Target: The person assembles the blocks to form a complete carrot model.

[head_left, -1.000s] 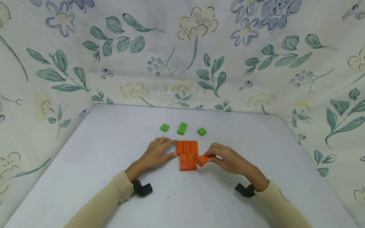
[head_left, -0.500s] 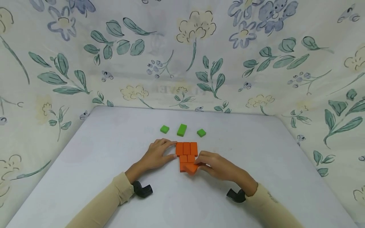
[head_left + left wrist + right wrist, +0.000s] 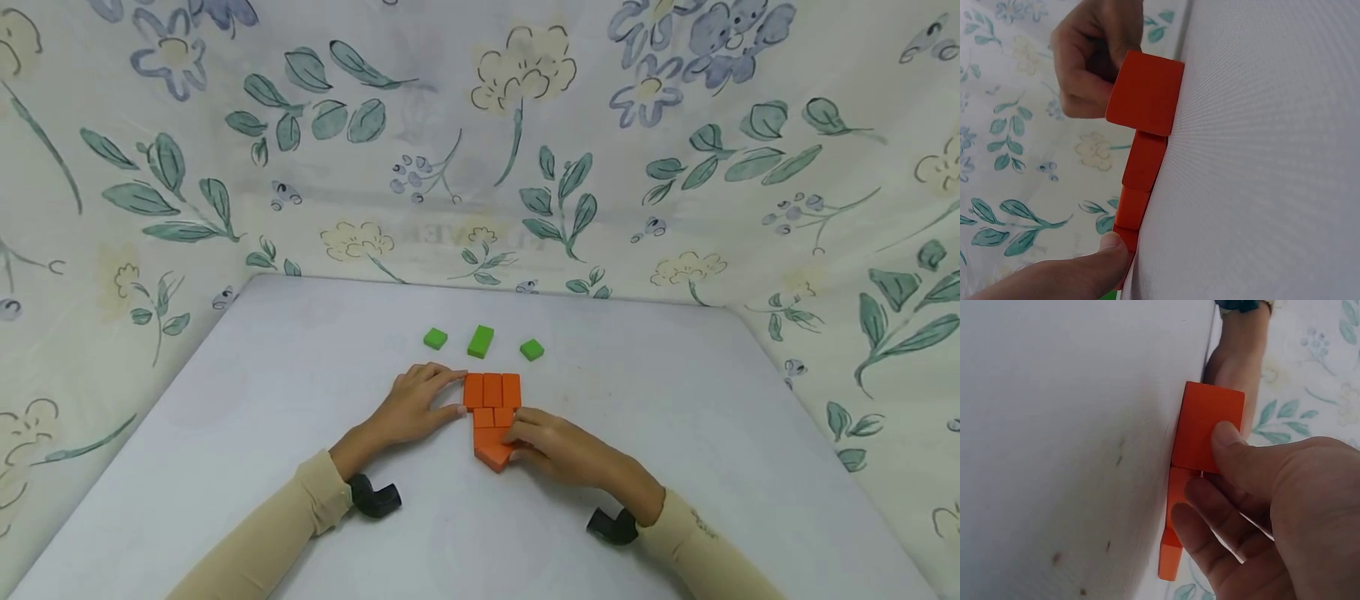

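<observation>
Orange wooden blocks lie together mid-table in the head view. Three upright rectangular blocks [image 3: 492, 391] form the far row, with two smaller blocks [image 3: 483, 417] below them. At the near end sits a triangular block [image 3: 492, 457], its tip facing the person. My right hand [image 3: 566, 447] pinches this triangular block; in the right wrist view the thumb [image 3: 1227, 434] presses its flat orange side. My left hand [image 3: 408, 408] rests at the left edge of the far row, index finger and thumb touching its corners. The right fingers partly hide the blocks beneath.
Beyond the orange blocks lie a green rectangular block [image 3: 481, 342] and two small green blocks, one at the left [image 3: 435, 338] and one at the right [image 3: 532, 349]. A flowered cloth [image 3: 480, 167] rises around the white table [image 3: 300, 333]. Black wrist mounts sit under both wrists.
My right hand has moved left and toward the person, bringing the tilted triangular block down flat against the near end of the orange blocks. The left hand has stayed in place.
</observation>
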Tool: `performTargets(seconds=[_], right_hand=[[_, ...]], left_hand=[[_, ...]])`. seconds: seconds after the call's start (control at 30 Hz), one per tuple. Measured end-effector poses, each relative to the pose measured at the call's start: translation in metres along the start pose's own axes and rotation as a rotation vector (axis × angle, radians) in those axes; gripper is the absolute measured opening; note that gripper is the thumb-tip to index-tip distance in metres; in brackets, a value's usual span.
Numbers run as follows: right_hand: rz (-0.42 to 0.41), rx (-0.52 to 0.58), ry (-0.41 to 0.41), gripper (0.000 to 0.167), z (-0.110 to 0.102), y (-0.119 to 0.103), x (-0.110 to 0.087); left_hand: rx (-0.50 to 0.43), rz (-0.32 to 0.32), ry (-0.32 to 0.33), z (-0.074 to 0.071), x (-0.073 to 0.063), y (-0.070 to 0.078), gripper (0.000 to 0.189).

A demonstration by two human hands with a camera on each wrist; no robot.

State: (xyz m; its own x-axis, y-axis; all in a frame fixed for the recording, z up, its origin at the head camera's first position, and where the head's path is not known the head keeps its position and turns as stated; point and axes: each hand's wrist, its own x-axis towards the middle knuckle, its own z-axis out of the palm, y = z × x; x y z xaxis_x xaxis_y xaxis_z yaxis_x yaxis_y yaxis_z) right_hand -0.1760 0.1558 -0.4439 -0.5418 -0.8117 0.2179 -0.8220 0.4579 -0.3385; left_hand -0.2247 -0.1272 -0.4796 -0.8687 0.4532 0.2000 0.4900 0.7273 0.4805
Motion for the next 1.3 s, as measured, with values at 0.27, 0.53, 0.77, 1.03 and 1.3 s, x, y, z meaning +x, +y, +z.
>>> performTargets(seconds=[0.27, 0.53, 0.77, 1.03, 1.3], right_hand=[[0.001, -0.011, 0.016, 0.018, 0.0011, 0.0002, 0.0001], [-0.033, -0.057, 0.034, 0.02, 0.0004, -0.0008, 0.0008], [-0.04, -0.054, 0.034, 0.021, 0.0025, -0.0003, 0.0002], [-0.06, -0.061, 0.051, 0.022, 0.0038, 0.0012, -0.0006], [-0.036, -0.047, 0.026, 0.023, 0.0008, 0.0016, -0.0014]], left_hand=[[0.0, -0.006, -0.005, -0.0007, 0.0002, 0.0005, 0.059], [0.001, -0.005, -0.001, -0.0017, 0.001, 0.0006, 0.059], [0.003, -0.007, -0.003, -0.0004, 0.0, 0.0001, 0.059], [0.001, -0.012, -0.01, -0.0002, -0.0003, 0.0014, 0.059], [-0.01, -0.004, 0.003, -0.0001, 0.0, 0.0014, 0.058]])
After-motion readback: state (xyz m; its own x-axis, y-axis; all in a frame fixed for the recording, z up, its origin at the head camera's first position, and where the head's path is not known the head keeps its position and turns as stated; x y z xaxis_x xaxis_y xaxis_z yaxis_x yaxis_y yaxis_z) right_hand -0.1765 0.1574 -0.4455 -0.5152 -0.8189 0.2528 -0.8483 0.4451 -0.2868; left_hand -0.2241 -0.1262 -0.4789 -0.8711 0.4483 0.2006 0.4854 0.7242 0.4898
